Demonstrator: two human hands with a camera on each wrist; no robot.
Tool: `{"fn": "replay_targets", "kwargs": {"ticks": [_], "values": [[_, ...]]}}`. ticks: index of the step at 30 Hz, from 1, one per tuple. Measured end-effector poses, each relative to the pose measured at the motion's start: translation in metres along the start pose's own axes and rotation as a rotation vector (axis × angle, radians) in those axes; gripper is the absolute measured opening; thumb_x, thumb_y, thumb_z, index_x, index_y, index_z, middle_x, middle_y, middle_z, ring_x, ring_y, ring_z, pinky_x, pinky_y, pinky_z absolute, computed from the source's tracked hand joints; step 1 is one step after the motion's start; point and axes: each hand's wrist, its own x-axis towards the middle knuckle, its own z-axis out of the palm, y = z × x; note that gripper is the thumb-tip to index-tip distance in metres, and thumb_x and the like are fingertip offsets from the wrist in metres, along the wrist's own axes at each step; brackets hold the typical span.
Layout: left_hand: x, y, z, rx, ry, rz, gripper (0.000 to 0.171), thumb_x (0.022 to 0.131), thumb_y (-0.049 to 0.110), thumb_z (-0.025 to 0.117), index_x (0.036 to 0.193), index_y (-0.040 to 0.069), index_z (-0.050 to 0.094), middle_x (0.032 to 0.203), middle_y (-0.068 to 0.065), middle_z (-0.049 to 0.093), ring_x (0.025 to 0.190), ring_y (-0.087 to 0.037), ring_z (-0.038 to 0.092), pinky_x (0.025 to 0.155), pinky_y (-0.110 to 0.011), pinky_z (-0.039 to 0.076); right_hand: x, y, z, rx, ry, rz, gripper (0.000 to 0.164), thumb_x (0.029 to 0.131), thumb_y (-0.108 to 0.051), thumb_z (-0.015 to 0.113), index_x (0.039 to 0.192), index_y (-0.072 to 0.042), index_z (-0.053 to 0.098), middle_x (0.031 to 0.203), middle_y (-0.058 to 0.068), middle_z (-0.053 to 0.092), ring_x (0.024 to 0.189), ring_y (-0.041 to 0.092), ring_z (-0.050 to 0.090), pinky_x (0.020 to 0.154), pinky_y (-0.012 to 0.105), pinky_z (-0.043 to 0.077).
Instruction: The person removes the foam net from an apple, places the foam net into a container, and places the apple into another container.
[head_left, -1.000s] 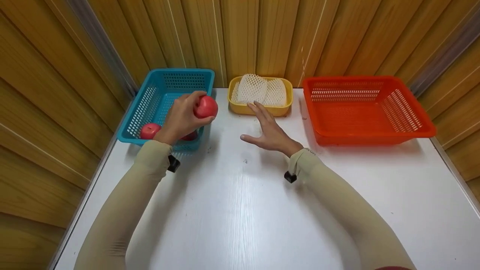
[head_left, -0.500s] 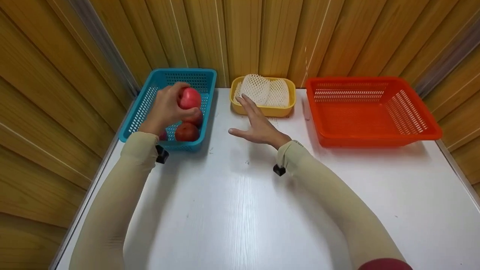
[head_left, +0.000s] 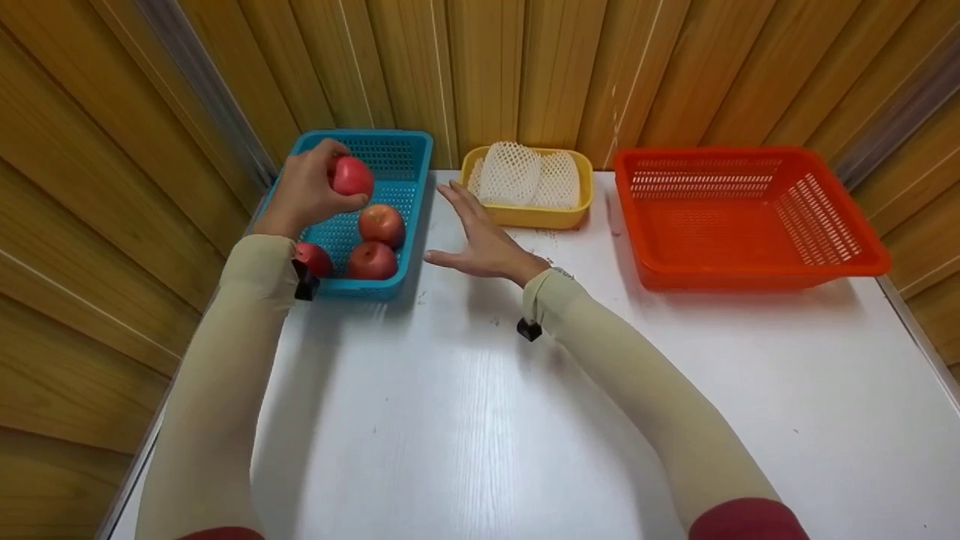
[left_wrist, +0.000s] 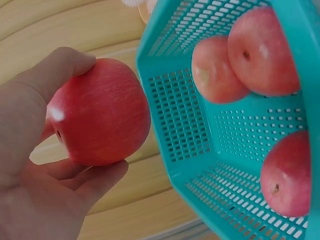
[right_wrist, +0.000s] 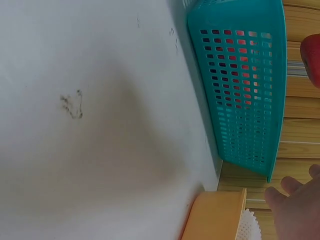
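Note:
A red apple (left_wrist: 102, 112) is gripped between the thumb and fingers of my left hand (head_left: 304, 187), held over the teal basket (head_left: 375, 285). Three more apples lie in that basket: one (head_left: 381, 224) by the right wall, another (head_left: 373, 260) in the near right corner, and a third (head_left: 313, 259) at the near left, partly behind the wrist. My right hand (head_left: 487, 244) hovers over the table between the teal basket and the yellow basket (head_left: 536, 217), fingers spread and holding nothing. White foam net sleeves (head_left: 510, 176) fill the yellow basket.
An orange-red basket (head_left: 757, 274) stands at the back right of the white table (head_left: 480, 420). Wood-patterned walls (head_left: 555, 75) enclose the back and both sides.
My left hand has moved left and back with the apple, from the basket's right edge to over its middle. My right hand has shifted left towards the teal basket.

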Motion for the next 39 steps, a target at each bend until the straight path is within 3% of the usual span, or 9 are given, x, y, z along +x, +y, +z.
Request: {"fn": "replay_targets", "kwargs": {"ticks": [6,15,22,30,39], "values": [[0.007,-0.008,-0.006,0.024,-0.043,-0.059,0.070,0.086,0.019,0.081,0.144,0.003,0.043,0.139,-0.023,0.053,0.123,-0.040,0.051,0.096,-0.058,0.054,0.008,-0.007,0.010,-0.006,-0.023,-0.028,0.109,0.081,-0.073,0.070,0.164,-0.042,0.008,0.172,-0.006,0.001,0.157,0.020,0.010,0.120,0.056,0.028],[0.014,-0.018,-0.009,0.015,-0.156,-0.196,0.076,0.087,0.011,0.080,0.148,0.005,0.035,0.145,-0.026,0.045,0.129,-0.045,0.045,0.099,-0.060,0.051,0.016,-0.019,0.020,-0.009,-0.115,0.018,0.113,0.075,-0.081,0.069,0.160,-0.053,0.000,0.171,-0.016,-0.007,0.158,0.019,0.004,0.122,0.057,0.023],[0.014,-0.026,-0.009,0.006,-0.205,-0.290,0.074,0.090,0.013,0.078,0.150,0.006,0.034,0.147,-0.029,0.041,0.131,-0.048,0.041,0.101,-0.063,0.048,0.019,-0.021,0.029,-0.019,-0.173,-0.003,0.114,0.077,-0.080,0.068,0.162,-0.048,-0.001,0.172,-0.013,-0.008,0.157,0.018,0.004,0.123,0.053,0.023],[0.017,-0.036,-0.001,0.000,-0.238,-0.343,0.080,0.089,0.007,0.079,0.153,0.004,0.032,0.150,-0.030,0.039,0.134,-0.051,0.039,0.103,-0.064,0.047,0.020,-0.021,0.032,-0.027,-0.197,-0.029,0.114,0.079,-0.077,0.068,0.164,-0.043,0.001,0.172,-0.010,-0.006,0.157,0.016,0.004,0.124,0.050,0.023],[0.022,-0.038,0.006,0.022,-0.281,-0.379,0.085,0.086,0.006,0.080,0.156,0.005,0.032,0.151,-0.030,0.040,0.134,-0.052,0.039,0.102,-0.066,0.046,0.020,-0.019,0.033,-0.025,-0.227,-0.013,0.114,0.079,-0.078,0.066,0.165,-0.037,0.004,0.169,-0.021,-0.011,0.157,0.015,0.000,0.125,0.048,0.020]]}}
